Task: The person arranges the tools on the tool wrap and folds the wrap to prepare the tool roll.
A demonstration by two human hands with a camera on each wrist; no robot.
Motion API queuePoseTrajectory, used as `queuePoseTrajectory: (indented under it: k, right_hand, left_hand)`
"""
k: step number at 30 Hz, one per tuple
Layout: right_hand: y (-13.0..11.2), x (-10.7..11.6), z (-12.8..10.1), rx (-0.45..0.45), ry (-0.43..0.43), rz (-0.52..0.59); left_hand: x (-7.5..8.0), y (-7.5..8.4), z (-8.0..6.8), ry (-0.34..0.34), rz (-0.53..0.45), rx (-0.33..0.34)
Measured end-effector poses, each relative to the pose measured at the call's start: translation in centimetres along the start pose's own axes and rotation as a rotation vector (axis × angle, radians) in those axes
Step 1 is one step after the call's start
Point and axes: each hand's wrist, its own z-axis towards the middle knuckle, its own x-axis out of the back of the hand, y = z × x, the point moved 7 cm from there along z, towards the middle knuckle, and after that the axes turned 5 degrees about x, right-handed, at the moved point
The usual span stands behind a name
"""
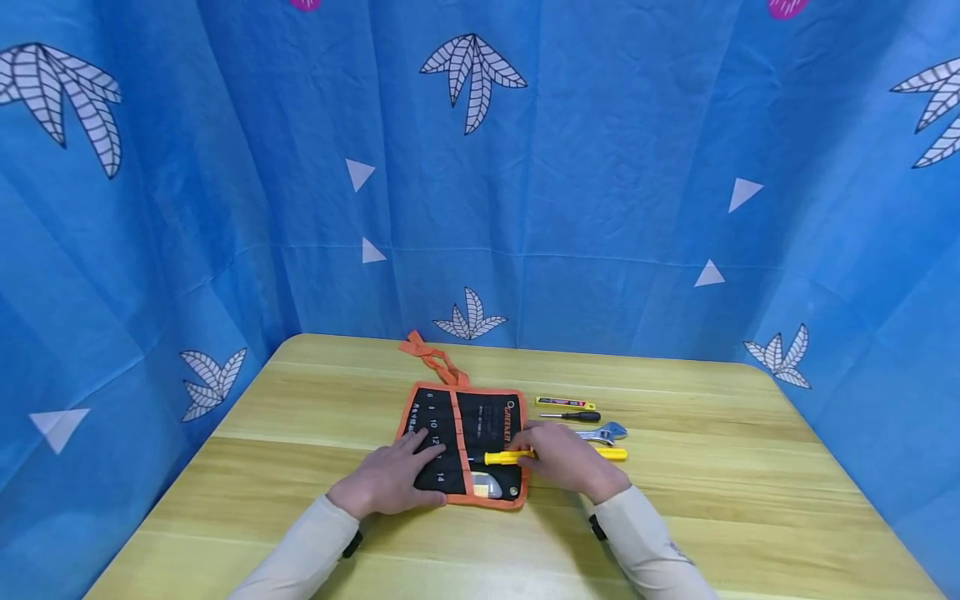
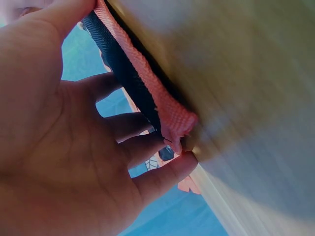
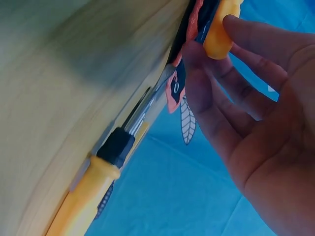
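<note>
Yellow-handled tool (image 1: pixel 508 457), lying crosswise on the black fabric tool roll with orange trim (image 1: pixel 480 417), at the roll's right half, near the middle of the pale wooden table (image 1: pixel 675 508). Pinched at the handle by the right hand (image 1: pixel 564 457), thumb and fingertips (image 3: pixel 236 24) closed on the yellow grip in the right wrist view. Pressed flat on the roll's left half: the left hand (image 1: pixel 393 482), fingers spread and straight, orange edge binding (image 2: pixel 147 83) right against them. Lower down in the roll, a grey and yellow tool (image 1: pixel 486 486) tucked in a pocket. Just right of the roll, a row on bare wood: yellow flat case (image 1: pixel 566 402), black-handled screwdriver (image 1: pixel 573 416), silver adjustable wrench (image 1: pixel 603 432), another yellow handle (image 1: pixel 615 454). Behind it all, blue leaf-print cloth (image 1: pixel 600 167).
</note>
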Motion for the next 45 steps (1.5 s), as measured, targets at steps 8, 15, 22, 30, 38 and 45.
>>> queuePoseTrajectory:
  k: [8, 15, 22, 30, 38, 45]
  right_hand:
    - [-0.6, -0.4, 0.6, -0.012, -0.007, 0.014]
    - [-0.5, -0.6, 0.8, -0.024, -0.022, 0.048]
    - [0.3, -0.7, 0.7, -0.054, -0.024, 0.104]
    - [0.4, -0.8, 0.6, -0.037, -0.033, 0.124]
    - [0.2, -0.7, 0.4, -0.045, -0.050, 0.146]
    - [0.2, -0.8, 0.4, -0.037, -0.059, 0.133]
  left_hand:
    - [0.0, 0.0, -0.1, -0.001, 0.008, 0.000]
    - [0.0, 0.0, -0.1, 0.001, 0.008, -0.004]
    - [0.0, 0.1, -0.1, 0.005, 0.006, -0.012]
    - [-0.1, 0.0, -0.1, 0.008, 0.008, -0.018]
    - [0.0, -0.1, -0.1, 0.003, 0.004, -0.012]
    - [0.0, 0.0, -0.1, -0.001, 0.000, -0.011]
